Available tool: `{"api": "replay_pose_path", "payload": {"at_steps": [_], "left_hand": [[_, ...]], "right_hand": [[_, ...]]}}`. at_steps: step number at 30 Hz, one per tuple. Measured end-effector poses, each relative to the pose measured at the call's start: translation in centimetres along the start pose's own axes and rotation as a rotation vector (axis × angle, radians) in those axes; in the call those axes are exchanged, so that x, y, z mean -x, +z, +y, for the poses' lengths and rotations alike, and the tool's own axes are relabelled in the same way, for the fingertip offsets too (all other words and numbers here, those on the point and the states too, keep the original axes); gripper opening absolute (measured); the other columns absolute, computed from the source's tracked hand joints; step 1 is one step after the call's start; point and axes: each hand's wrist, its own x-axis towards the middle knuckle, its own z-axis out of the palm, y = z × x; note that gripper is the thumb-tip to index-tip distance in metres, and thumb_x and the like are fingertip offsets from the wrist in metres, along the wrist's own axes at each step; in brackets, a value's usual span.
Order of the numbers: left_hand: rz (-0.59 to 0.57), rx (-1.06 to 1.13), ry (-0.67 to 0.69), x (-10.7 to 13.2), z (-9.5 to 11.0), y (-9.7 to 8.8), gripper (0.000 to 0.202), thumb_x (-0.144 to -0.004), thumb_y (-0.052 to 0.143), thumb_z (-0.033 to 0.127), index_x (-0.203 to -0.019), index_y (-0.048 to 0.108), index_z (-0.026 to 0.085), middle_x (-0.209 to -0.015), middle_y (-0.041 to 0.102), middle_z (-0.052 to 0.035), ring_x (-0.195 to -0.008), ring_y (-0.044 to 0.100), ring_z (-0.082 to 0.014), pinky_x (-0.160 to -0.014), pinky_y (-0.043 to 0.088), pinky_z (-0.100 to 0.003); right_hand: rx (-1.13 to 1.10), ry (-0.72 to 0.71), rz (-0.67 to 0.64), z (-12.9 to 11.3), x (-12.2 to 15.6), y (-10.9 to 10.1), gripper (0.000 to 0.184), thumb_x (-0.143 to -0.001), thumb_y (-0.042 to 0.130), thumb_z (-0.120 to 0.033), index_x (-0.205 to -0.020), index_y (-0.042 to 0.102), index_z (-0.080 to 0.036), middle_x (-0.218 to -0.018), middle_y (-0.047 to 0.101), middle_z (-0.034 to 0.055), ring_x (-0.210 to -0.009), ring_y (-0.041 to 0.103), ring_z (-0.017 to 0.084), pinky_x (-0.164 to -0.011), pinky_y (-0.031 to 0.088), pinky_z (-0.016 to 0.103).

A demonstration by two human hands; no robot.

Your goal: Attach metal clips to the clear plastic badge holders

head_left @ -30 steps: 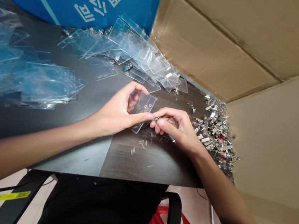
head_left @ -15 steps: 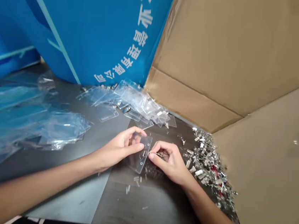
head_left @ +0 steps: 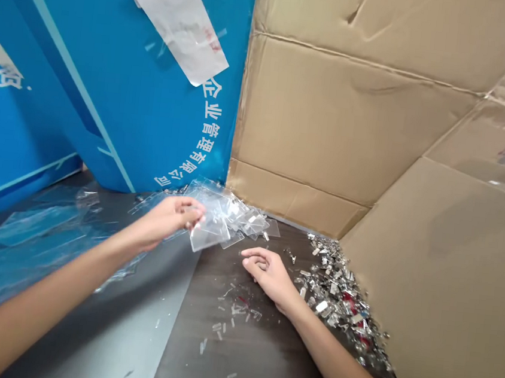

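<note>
The left hand (head_left: 165, 221) holds a rectangular clear plastic badge holder (head_left: 206, 234) up over the table (head_left: 234, 361), its fingers pinched closed on the stiff, glossy sheet near one edge. Directly beyond those fingers lies an overlapping heap of similar clear plastic holders (head_left: 238, 213), thin and light-catching, and further left, past the forearm, more transparent sheets (head_left: 36, 229) look blue from the nearby colour.

The right hand (head_left: 268, 273) is empty, its fingers open and loosely curled low over the dark wood-grain table. Just past their tips sits a small metal clip (head_left: 290, 256). To the right of the fingers spreads a loose pile of shiny metal badge clips (head_left: 335, 297), flecked with red. Below them, thin clear plastic strips (head_left: 231, 314) lie scattered.

Creased corrugated cardboard (head_left: 332, 119) walls the far right, meeting a glossy blue printed panel (head_left: 108, 102) with white Chinese characters and a taped paper sheet (head_left: 179, 25)
</note>
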Motion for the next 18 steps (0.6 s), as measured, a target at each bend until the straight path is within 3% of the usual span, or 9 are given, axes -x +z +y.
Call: {"api": "replay_pose_path", "payload": {"at_steps": [4, 7, 9, 13, 18], "left_hand": [[0.280, -0.050, 0.071, -5.1, 2.5, -1.2, 0.037, -0.083, 0.086, 0.047, -0.095, 0.072, 0.015, -0.093, 0.079, -0.0132, -0.083, 0.071, -0.0223, -0.084, 0.060, -0.039], [0.360, -0.128, 0.067, -8.1, 3.0, -1.1, 0.047, -0.090, 0.080, 0.042, -0.125, 0.070, 0.011, -0.118, 0.081, -0.0214, -0.101, 0.078, -0.0268, -0.097, 0.061, -0.043], [0.388, -0.239, 0.049, -8.8, 2.7, -1.0, 0.061, -0.091, 0.079, 0.042, -0.139, 0.066, 0.007, -0.127, 0.079, -0.0246, -0.114, 0.078, -0.0329, -0.105, 0.059, -0.046], [0.373, -0.510, 0.030, -6.6, 1.4, -2.1, 0.067, -0.091, 0.072, 0.047, -0.141, 0.070, 0.003, -0.127, 0.079, -0.0247, -0.129, 0.072, -0.0444, -0.119, 0.051, -0.053], [0.208, -0.856, 0.064, 0.3, -1.6, -5.8, 0.072, -0.094, 0.065, 0.054, -0.143, 0.072, 0.002, -0.146, 0.069, -0.0303, -0.147, 0.058, -0.0527, -0.127, 0.040, -0.057]], "right_hand": [[-0.003, 0.036, -0.033, 0.0, 0.0, -0.2, 0.033, -0.080, 0.088, -0.042, -0.101, 0.080, -0.017, -0.071, 0.062, -0.0024, -0.068, 0.055, 0.015, -0.063, 0.043, 0.028], [0.003, 0.061, -0.065, -0.2, 0.3, 0.1, 0.024, -0.083, 0.085, -0.033, -0.100, 0.080, -0.017, -0.072, 0.064, -0.0019, -0.068, 0.057, 0.015, -0.065, 0.045, 0.029], [0.007, 0.070, -0.080, -0.3, 0.4, 0.2, 0.019, -0.084, 0.082, -0.029, -0.098, 0.080, -0.016, -0.072, 0.065, -0.0017, -0.067, 0.057, 0.014, -0.066, 0.046, 0.029], [0.021, 0.061, -0.083, -0.6, 0.6, 0.3, 0.012, -0.088, 0.077, -0.022, -0.098, 0.080, -0.016, -0.071, 0.067, -0.0017, -0.068, 0.060, 0.015, -0.068, 0.048, 0.028], [0.096, 0.006, -0.060, -0.6, 0.5, 0.1, 0.009, -0.090, 0.073, -0.019, -0.096, 0.079, -0.016, -0.067, 0.061, -0.0043, -0.065, 0.057, 0.014, -0.068, 0.047, 0.028]]}}
